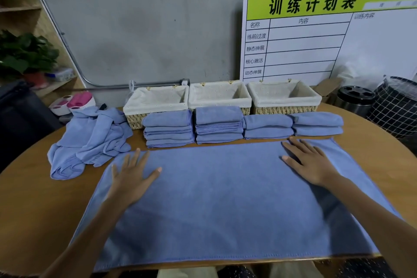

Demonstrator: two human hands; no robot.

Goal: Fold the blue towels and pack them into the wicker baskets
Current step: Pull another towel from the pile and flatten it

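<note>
Both sets of fingers lie straight and spread, gripping nothing: the left hand (132,178) presses palm-down on the left part of the spread towel (225,198), and the right hand (312,162) presses on its far right part, fingertips reaching the towel's far edge. The spread towel is the landmark here, flat on the wooden table (45,198) with its near hem at or just past the table's front edge.

Just beyond its far edge stand four stacks of folded towels (218,125), the rightmost nearly touching the right fingertips. Behind those sit three lined wicker baskets (220,95), which appear empty. To the far left of the spread towel lies a crumpled heap of unfolded towels (90,140), nearly touching its corner.

The likely risks: flat palms sliding outward could drag the cloth instead of smoothing it, wrinkling it or pulling the near hem off the table. The right hand could nudge the nearest stack and topple it. Lifting the left corner may snag the heap.
</note>
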